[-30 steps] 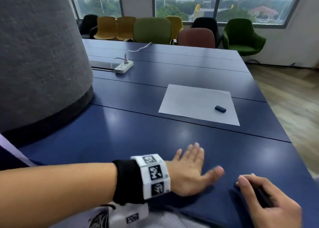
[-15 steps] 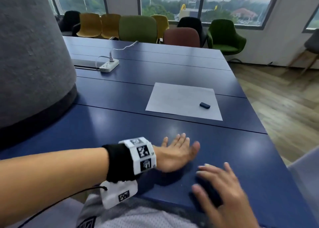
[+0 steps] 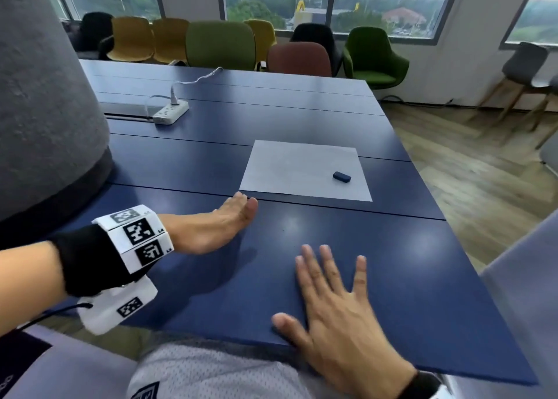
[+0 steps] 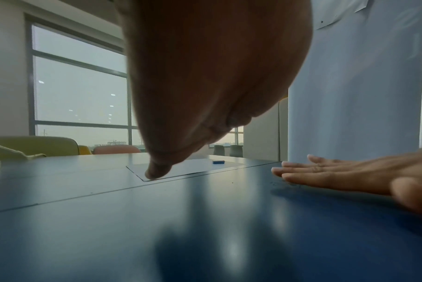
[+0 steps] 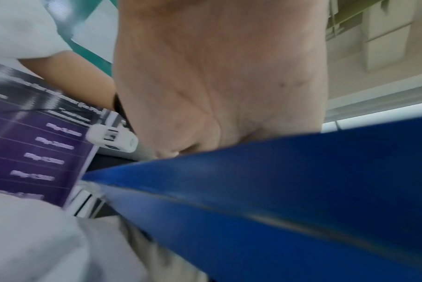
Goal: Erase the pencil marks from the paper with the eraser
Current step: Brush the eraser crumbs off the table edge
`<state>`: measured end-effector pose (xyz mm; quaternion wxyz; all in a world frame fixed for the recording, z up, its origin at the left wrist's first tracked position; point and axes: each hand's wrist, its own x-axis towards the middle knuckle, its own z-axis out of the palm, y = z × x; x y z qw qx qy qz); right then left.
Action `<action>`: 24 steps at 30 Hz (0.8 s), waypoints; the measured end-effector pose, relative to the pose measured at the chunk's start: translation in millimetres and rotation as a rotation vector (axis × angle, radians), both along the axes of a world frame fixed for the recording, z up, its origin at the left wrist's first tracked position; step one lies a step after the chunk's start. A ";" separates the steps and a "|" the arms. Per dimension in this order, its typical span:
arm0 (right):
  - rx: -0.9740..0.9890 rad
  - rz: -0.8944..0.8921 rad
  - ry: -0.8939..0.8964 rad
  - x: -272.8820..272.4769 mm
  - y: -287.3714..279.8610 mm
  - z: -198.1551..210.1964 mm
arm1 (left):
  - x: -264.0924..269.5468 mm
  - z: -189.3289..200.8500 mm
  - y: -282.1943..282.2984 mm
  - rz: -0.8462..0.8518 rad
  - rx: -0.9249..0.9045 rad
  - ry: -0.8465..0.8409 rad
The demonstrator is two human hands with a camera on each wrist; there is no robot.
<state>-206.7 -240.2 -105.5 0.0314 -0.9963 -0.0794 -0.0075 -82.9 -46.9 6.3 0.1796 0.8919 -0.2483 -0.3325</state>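
Note:
A white sheet of paper (image 3: pixel 305 170) lies on the dark blue table (image 3: pixel 302 121), with a small dark blue eraser (image 3: pixel 341 177) on its right part. My left hand (image 3: pixel 238 210) stretches over the table with straight fingers, its tips just short of the paper's near left corner. In the left wrist view the left hand (image 4: pixel 157 171) hangs over that corner of the paper (image 4: pixel 195 165), the eraser (image 4: pixel 218 162) beyond it. My right hand (image 3: pixel 329 266) lies flat near the table's front edge, fingers spread and empty. No pencil marks are clear enough to tell.
A white power strip (image 3: pixel 170 112) with its cable sits far left on the table. A big grey rounded column (image 3: pixel 45 97) stands at the left. Coloured chairs (image 3: pixel 220 45) line the far side. The table's right edge (image 3: pixel 422 181) drops to wooden floor.
My left hand has moved forward toward the paper's near corner. My right hand uncurled, spread flat and slid forward on the table. The head view shifted right.

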 end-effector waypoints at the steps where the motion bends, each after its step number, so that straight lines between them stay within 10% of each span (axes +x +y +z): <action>1: 0.013 0.051 -0.006 -0.9 16.0 -1.4 | 2.4 -0.1 1.4 -0.002 0.020 -0.016; 13: 0.071 -0.212 0.127 0.7 -29.7 19.3 | 6.1 -67.3 -30.6 -0.032 0.349 -0.223; 24: 0.659 -0.502 -0.196 -39.9 -53.8 -2.4 | -41.7 -60.3 -158.3 -0.322 0.000 -0.079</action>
